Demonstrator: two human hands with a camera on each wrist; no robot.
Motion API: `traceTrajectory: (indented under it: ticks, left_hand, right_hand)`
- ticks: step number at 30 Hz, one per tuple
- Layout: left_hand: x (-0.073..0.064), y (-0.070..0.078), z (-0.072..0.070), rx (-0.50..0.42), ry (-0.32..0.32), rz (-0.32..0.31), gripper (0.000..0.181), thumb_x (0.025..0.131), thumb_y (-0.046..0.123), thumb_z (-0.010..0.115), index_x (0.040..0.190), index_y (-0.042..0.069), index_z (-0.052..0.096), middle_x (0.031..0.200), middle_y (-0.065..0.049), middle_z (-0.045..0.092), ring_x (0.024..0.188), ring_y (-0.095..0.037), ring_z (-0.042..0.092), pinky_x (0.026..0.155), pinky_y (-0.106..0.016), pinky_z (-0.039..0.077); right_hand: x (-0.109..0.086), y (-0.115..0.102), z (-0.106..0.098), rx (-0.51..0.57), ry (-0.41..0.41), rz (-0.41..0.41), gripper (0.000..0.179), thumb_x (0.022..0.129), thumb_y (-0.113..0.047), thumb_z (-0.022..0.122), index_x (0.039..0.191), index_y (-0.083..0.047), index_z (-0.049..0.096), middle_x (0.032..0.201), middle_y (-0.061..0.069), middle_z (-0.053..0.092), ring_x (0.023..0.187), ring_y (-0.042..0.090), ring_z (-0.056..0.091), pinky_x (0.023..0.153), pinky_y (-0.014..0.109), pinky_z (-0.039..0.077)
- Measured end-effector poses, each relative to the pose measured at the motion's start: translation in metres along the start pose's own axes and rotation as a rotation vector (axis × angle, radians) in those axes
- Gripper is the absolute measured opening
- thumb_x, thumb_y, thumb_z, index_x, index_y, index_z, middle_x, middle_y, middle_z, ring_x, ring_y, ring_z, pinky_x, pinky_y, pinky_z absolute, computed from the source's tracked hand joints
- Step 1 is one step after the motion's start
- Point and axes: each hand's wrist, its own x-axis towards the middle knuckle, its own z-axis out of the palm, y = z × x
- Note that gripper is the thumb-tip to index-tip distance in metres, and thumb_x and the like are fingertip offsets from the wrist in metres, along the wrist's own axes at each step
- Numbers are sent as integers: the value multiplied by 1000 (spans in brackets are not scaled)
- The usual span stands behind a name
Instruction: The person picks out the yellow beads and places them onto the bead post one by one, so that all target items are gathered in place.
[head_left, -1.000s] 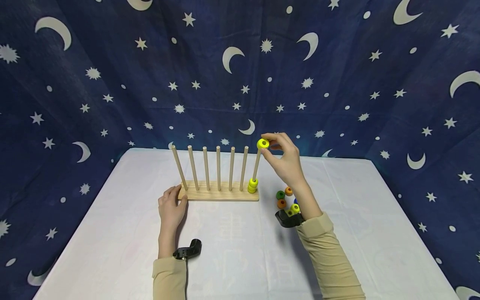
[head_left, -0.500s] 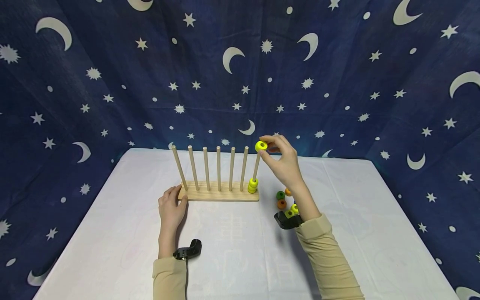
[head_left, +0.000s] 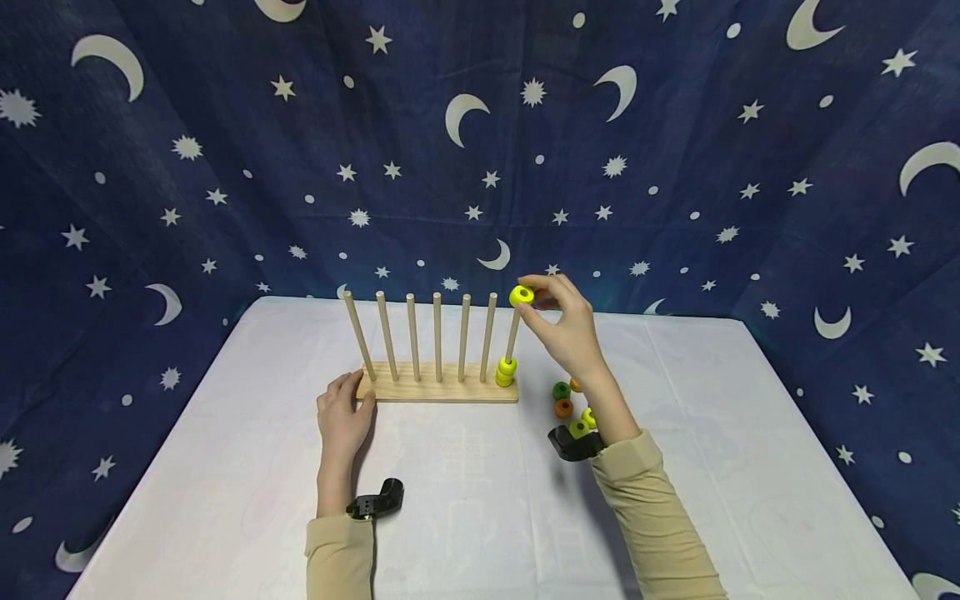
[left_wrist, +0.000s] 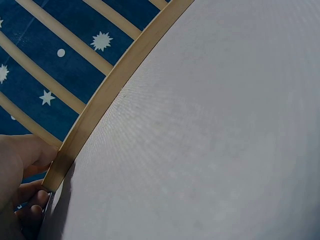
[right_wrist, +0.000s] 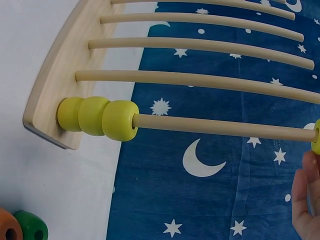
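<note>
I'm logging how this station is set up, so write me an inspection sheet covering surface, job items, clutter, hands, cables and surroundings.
Surface: white-covered table, faintly creased.
Job items: wooden rack with seven pegs; three stacked yellow beads on the right-end peg; a held yellow bead at its tip; loose beads in green, orange and yellow right of the rack, some partly hidden.
Clutter: nothing seen.
Left hand: grips the rack's left end.
Right hand: pinches the held yellow bead.
Wrists: a black device on each.
Cables: nothing seen.
Surroundings: dark blue cloth with pale moons and stars behind the table.
</note>
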Motion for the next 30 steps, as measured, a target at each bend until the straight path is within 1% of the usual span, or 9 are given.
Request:
traceTrajectory:
  ticks: [13, 22, 30]
  left_hand:
    - [-1, 0, 0, -3, -4, -6, 50, 92, 16, 55, 138, -2, 48, 144, -27, 40, 132, -43, 30, 110, -60, 20]
    - [0, 0, 0, -2, -3, -1, 50, 92, 16, 56, 138, -1, 48, 144, -26, 41, 132, -43, 31, 110, -60, 20]
    - [-1, 1, -1, -2, 4, 7, 49, 91, 16, 56, 137, -2, 49, 143, -27, 41, 131, -43, 31, 109, -60, 21]
  right_hand:
    - [-2, 4, 1, -40, -28, 10, 33, 88, -15, 69, 120, -7, 63, 112, 9, 62, 99, 22, 59, 88, 38, 51]
    - [0, 3, -3, -23, -23, 10, 32, 89, -14, 68, 119, -7, 64, 114, 9, 62, 100, 23, 59, 89, 39, 50]
    - [-4, 4, -8, -34, -36, 17, 31, 89, -13, 67, 119, -7, 63, 115, 10, 63, 105, 24, 59, 91, 42, 50]
